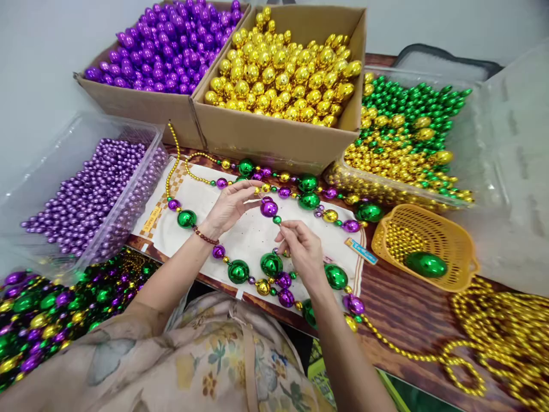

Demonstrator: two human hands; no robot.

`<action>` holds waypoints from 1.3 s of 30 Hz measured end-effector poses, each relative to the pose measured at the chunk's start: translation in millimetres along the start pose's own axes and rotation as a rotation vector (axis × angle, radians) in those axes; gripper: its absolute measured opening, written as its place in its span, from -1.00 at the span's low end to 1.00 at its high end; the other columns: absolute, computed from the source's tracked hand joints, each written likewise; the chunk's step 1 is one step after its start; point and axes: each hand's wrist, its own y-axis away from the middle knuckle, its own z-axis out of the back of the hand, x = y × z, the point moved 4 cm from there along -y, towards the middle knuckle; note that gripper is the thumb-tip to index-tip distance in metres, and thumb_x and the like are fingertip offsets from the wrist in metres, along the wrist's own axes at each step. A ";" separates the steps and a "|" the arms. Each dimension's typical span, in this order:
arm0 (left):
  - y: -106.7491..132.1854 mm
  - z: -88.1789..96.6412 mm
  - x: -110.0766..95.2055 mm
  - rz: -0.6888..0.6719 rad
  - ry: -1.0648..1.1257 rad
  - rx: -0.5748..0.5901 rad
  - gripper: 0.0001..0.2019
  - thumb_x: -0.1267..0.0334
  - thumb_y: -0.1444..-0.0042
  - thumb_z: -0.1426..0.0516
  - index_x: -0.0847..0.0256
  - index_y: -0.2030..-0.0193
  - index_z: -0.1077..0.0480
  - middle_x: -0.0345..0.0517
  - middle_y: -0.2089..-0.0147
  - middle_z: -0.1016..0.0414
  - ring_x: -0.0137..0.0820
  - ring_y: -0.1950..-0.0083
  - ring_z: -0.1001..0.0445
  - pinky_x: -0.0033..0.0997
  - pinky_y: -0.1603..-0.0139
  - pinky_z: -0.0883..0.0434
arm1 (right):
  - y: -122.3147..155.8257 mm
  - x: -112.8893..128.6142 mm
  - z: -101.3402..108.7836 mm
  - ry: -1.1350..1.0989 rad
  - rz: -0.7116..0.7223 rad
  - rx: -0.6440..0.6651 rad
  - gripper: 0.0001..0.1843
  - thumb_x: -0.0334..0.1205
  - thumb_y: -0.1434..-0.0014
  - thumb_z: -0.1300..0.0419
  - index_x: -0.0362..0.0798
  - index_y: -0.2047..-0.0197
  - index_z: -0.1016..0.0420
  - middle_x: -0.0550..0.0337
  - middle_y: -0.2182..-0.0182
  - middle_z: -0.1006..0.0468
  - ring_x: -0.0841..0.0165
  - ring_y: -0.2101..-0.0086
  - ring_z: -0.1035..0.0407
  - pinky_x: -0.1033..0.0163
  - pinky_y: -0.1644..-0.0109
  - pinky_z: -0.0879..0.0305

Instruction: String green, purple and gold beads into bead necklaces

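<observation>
My left hand [231,205] is raised over a white cloth [249,234] and pinches a thin thread or needle beside a purple bead [269,208]. A small green bead [277,220] hangs just under that purple bead. My right hand [300,247] pinches the lower end of the same thread. Strings of green, purple and gold beads [274,269] loop across the cloth around both hands.
Cardboard boxes of purple beads [167,46] and gold beads [283,63] stand at the back. A clear bin of small purple beads [86,194] sits left, a bin of green and gold beads [407,137] right. A yellow basket [424,246] and gold strands [501,337] lie right.
</observation>
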 end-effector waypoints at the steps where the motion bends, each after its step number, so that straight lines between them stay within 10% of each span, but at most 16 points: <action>1: 1.3 0.8 4.3 0.002 0.005 -0.009 -0.84 0.30 -0.11 -0.31 0.23 0.15 -0.57 -0.10 0.18 -0.59 -0.42 0.15 -0.56 -0.35 -0.01 -0.48 | -6.8 -0.1 -3.5 -0.028 -0.019 0.011 -0.70 0.02 -0.24 -0.21 -0.05 0.14 -0.40 0.29 0.47 -0.54 0.49 0.65 -0.36 0.38 0.58 -0.24; 15: -26.1 13.3 48.9 -0.231 0.070 -0.459 -0.85 0.23 -0.31 -0.13 0.22 0.28 -0.40 -0.29 0.47 -0.28 -0.55 0.47 -0.37 -0.52 0.39 -0.33 | -39.0 -23.4 -35.4 0.190 -0.038 0.178 -0.47 0.02 -0.21 -0.21 0.05 -0.21 -0.36 0.19 0.21 -0.67 0.51 0.70 -0.30 0.36 0.64 -0.23; 19: -31.4 16.6 54.6 -0.193 -0.082 -0.345 -0.80 0.17 -0.26 -0.18 0.25 0.32 -0.42 -0.29 0.52 -0.27 -0.54 0.54 -0.33 -0.52 0.51 -0.28 | -69.0 2.7 -13.1 0.288 0.096 -0.041 -0.68 -0.01 -0.21 -0.21 -0.01 0.07 -0.58 0.14 0.15 -0.64 0.52 0.65 -0.30 0.35 0.62 -0.23; 24: -28.7 17.6 64.5 -0.174 -0.249 -0.212 -0.73 0.10 -0.20 -0.22 0.24 0.41 -0.37 -0.30 0.56 -0.31 -0.56 0.60 -0.31 -0.54 0.58 -0.24 | -112.5 15.3 -30.0 0.179 0.050 0.089 -0.75 -0.07 -0.13 -0.28 -0.09 0.41 -0.56 0.27 0.58 -0.47 0.49 0.64 -0.26 0.38 0.61 -0.14; 27: -22.8 19.1 67.6 -0.148 -0.361 -0.147 -0.75 0.10 -0.17 -0.23 0.25 0.37 -0.43 -0.28 0.57 -0.35 -0.57 0.60 -0.32 -0.57 0.57 -0.24 | -127.0 21.5 -27.6 0.053 0.072 -0.050 -0.75 -0.10 -0.17 -0.26 -0.07 0.43 -0.45 0.30 0.56 -0.46 0.53 0.66 -0.27 0.42 0.63 -0.08; 30: -17.8 19.4 68.8 -0.122 -0.446 -0.076 -0.78 0.12 -0.16 -0.21 0.27 0.35 -0.48 -0.28 0.60 -0.35 -0.57 0.60 -0.32 -0.57 0.56 -0.26 | -126.3 24.5 -17.3 -0.093 0.088 -0.152 -0.73 0.00 -0.27 -0.17 -0.03 0.33 -0.37 0.25 0.44 -0.54 0.55 0.62 -0.34 0.45 0.62 -0.12; 35: -17.6 18.3 70.5 -0.152 -0.469 -0.044 -0.77 0.13 -0.15 -0.18 0.26 0.41 -0.43 -0.28 0.60 -0.37 -0.59 0.61 -0.30 -0.58 0.55 -0.23 | -101.9 11.8 -21.4 -0.068 -0.004 0.128 -0.69 -0.01 -0.12 -0.35 -0.06 0.34 -0.40 0.19 0.43 -0.56 0.51 0.56 -0.37 0.44 0.62 -0.16; 39: -15.5 16.4 78.6 -0.087 -0.462 0.036 -0.75 0.10 -0.11 -0.22 0.25 0.41 -0.41 -0.27 0.57 -0.39 -0.57 0.58 -0.33 -0.56 0.51 -0.26 | -92.7 3.0 -16.6 -0.053 -0.025 0.067 -0.63 0.12 -0.22 -0.25 -0.01 0.32 -0.34 0.25 0.51 -0.52 0.48 0.64 -0.36 0.43 0.69 -0.10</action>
